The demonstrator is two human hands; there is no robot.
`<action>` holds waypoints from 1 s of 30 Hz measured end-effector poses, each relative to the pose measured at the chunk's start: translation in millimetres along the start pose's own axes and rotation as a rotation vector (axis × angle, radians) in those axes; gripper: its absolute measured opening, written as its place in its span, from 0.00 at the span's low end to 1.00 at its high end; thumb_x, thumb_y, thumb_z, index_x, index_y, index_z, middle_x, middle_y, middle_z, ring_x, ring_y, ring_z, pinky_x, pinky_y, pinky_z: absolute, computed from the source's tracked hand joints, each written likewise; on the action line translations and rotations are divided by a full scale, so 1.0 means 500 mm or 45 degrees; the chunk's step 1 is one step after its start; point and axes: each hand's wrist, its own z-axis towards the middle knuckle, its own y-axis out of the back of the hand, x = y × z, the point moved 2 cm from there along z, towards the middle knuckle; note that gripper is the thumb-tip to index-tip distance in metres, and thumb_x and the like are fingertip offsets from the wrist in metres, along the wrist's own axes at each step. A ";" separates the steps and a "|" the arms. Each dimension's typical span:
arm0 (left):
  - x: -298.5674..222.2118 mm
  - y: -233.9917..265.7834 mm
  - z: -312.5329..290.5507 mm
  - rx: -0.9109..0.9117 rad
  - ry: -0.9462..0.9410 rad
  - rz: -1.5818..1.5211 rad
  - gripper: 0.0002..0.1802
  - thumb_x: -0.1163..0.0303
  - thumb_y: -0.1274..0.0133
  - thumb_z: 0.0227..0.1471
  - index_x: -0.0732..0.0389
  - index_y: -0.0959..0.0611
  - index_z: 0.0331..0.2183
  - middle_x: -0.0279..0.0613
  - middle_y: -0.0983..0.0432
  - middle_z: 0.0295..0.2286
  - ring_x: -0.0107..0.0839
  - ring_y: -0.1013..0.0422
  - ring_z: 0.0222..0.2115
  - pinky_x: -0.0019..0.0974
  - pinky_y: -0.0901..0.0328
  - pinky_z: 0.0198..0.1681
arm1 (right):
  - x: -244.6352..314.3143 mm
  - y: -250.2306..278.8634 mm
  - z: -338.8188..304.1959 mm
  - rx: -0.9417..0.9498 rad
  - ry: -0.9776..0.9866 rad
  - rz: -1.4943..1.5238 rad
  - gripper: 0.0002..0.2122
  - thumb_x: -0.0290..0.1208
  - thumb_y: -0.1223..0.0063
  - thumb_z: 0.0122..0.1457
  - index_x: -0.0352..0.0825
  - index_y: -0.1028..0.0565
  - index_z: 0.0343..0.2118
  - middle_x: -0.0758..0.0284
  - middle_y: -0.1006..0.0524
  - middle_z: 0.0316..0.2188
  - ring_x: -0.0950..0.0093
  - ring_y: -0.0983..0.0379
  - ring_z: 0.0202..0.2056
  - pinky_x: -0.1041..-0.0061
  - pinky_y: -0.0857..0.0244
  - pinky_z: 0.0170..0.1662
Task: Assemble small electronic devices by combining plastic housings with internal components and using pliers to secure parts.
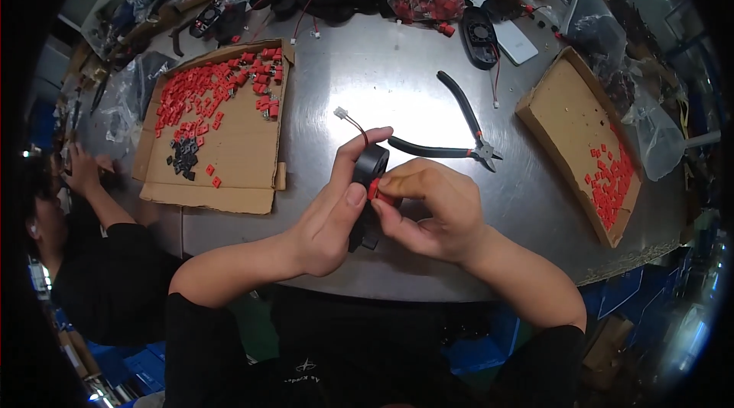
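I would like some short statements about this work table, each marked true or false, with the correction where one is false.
1. The left hand holds a black fan. True.
2. The right hand pinches a blue part. False: it pinches a small red part against the fan.
3. The cutting pliers lie on the metal table, beyond the hands. True.
4. The cardboard tray on the left holds only black pieces. False: it holds mostly red pieces, with a small black cluster.
5. The cardboard tray on the right holds red pieces at its near end. True.
6. The fan's wire has no connector. False: it ends in a white connector.
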 end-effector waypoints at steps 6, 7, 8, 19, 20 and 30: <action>-0.014 0.014 -0.003 -0.044 0.058 0.308 0.35 0.58 0.67 0.69 0.69 0.53 0.68 0.61 0.29 0.49 0.53 0.25 0.43 0.46 0.34 0.52 | -0.022 -0.011 -0.016 0.090 -0.496 0.308 0.11 0.17 0.36 0.55 0.28 0.27 0.39 0.61 0.20 0.34 0.73 0.21 0.35 0.77 0.27 0.40; -0.013 0.012 -0.001 -0.045 0.052 0.307 0.35 0.58 0.67 0.69 0.69 0.53 0.68 0.61 0.29 0.49 0.53 0.25 0.43 0.46 0.34 0.52 | -0.021 -0.009 -0.020 0.107 -0.518 0.332 0.11 0.17 0.37 0.57 0.28 0.28 0.40 0.62 0.21 0.35 0.74 0.23 0.36 0.78 0.28 0.41; -0.012 0.009 -0.001 -0.059 0.000 0.352 0.35 0.60 0.66 0.68 0.68 0.52 0.68 0.62 0.29 0.50 0.55 0.25 0.43 0.47 0.34 0.51 | -0.023 -0.010 -0.023 0.105 -0.517 0.327 0.11 0.17 0.37 0.57 0.28 0.28 0.40 0.62 0.21 0.35 0.74 0.23 0.36 0.78 0.28 0.41; -0.045 0.030 -0.003 -0.066 0.296 0.282 0.29 0.61 0.51 0.62 0.64 0.37 0.60 0.57 0.31 0.49 0.49 0.29 0.49 0.44 0.36 0.55 | -0.009 -0.028 -0.006 0.059 -0.163 -0.150 0.17 0.28 0.28 0.46 0.33 0.28 0.34 0.60 0.28 0.33 0.61 0.29 0.34 0.67 0.34 0.38; -0.030 0.029 -0.005 -0.024 0.190 0.356 0.29 0.60 0.50 0.62 0.64 0.36 0.59 0.60 0.31 0.48 0.51 0.28 0.49 0.46 0.35 0.54 | -0.011 -0.027 -0.015 0.024 -0.203 -0.137 0.18 0.30 0.27 0.45 0.34 0.29 0.32 0.61 0.29 0.31 0.62 0.31 0.31 0.68 0.35 0.35; -0.046 0.010 -0.012 0.126 0.047 0.029 0.20 0.66 0.50 0.55 0.64 0.32 0.47 0.55 0.29 0.37 0.48 0.29 0.39 0.46 0.34 0.44 | -0.012 -0.030 -0.043 0.040 0.008 -0.445 0.28 0.49 0.22 0.38 0.36 0.34 0.22 0.66 0.35 0.19 0.64 0.37 0.23 0.66 0.43 0.28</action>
